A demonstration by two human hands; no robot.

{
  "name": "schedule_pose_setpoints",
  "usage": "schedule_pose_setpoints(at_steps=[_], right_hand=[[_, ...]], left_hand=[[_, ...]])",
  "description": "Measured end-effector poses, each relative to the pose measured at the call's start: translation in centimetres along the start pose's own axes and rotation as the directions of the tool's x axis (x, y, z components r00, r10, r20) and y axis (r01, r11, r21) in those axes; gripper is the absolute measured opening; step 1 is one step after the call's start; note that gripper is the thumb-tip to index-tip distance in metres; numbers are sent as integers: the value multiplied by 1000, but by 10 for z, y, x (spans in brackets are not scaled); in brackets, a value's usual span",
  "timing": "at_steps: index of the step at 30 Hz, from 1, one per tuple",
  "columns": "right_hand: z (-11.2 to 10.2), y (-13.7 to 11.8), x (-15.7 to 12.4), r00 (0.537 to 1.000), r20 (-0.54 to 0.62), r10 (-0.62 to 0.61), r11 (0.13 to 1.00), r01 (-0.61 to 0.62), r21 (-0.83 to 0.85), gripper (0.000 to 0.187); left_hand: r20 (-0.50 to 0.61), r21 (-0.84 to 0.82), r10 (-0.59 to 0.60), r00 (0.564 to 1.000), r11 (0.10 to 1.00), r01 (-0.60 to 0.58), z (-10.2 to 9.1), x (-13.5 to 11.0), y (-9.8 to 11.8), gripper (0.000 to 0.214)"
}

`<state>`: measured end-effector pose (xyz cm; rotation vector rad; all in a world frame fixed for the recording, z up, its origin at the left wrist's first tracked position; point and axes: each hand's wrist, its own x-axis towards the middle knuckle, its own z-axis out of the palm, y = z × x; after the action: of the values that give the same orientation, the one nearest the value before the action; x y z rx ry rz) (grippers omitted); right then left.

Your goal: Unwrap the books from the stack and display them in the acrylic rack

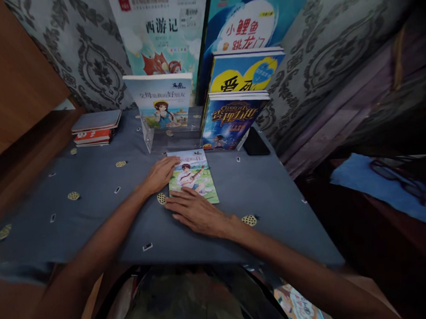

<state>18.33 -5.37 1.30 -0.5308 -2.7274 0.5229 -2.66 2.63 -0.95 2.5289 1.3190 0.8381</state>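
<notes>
A thin picture book (194, 172) with a guitar-playing child on its cover lies flat on the grey patterned tablecloth (93, 185), just in front of me. My left hand (161, 174) rests at the book's left edge, fingers curled against it. My right hand (197, 211) lies flat with fingers stretched across the book's near edge. Behind the book stands a clear acrylic stand (172, 133) holding an upright book (160, 101).
Two more books (246, 72) (232, 120) lean upright at the back right, with posters on the wall behind. A small stack of books (96, 127) sits at the back left. A black phone (255, 142) lies beside the stand. The table edge is near me.
</notes>
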Motion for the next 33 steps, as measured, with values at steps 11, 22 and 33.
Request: schedule_pose_setpoints(at_steps=[11, 22, 33], right_hand=[[1, -6, -43, 1000, 24, 16, 998, -15, -61, 42], [-15, 16, -86, 968, -127, 215, 976, -211, 49, 47], [-24, 75, -27, 941, -154, 300, 953, -287, 101, 44]], left_hand=[[-15, 12, 20, 1000, 1000, -20, 4, -1, -5, 32], [25, 24, -14, 1000, 1000, 13, 0, -1, 0, 31], [28, 55, -14, 1000, 998, 12, -1, -1, 3, 31]])
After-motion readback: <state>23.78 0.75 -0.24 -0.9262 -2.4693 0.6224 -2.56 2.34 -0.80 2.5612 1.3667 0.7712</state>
